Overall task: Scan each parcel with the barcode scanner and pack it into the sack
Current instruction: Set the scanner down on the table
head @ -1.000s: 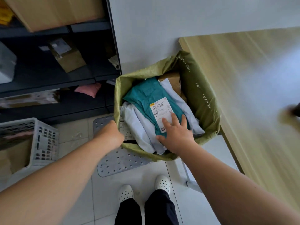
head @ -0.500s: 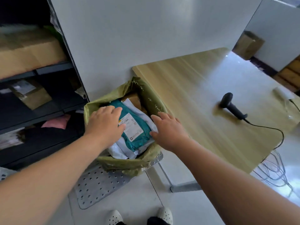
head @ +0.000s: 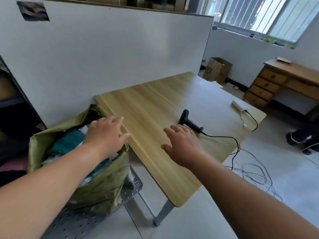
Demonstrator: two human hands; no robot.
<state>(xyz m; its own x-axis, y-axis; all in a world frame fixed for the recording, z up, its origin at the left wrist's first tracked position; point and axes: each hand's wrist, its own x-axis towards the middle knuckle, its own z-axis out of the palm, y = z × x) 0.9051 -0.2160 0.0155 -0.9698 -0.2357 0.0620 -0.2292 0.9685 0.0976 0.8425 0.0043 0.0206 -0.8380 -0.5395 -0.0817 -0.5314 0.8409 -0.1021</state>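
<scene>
A person's two bare arms are reaching forward over a light wooden table (head: 146,107) and a green woven sack (head: 101,183) standing beside its left edge. The left hand (head: 105,133) is hovering over the open mouth of the sack, fingers loosely apart and holding nothing. Inside the sack, a teal parcel (head: 67,142) is lying among pale wrapped parcels, partly hidden by the left forearm. The sack is sitting on a perforated grey metal platform (head: 76,223) on the tiled floor.

The right hand (head: 183,144) is stretching out above the tabletop, palm down, fingers spread and empty. Just beyond its fingertips, a black barcode scanner (head: 190,120) is lying on the table, apart from the hand. Its black cable (head: 231,140) is trailing off the table's right edge toward a tangle of cords on the floor. A white power strip (head: 239,105) is resting near the far right corner of the table.

A white partition wall (head: 103,49) is standing behind the table. Farther right, a cardboard box (head: 217,69) and a wooden desk with drawers (head: 269,83) are sitting below a barred window (head: 259,14).
</scene>
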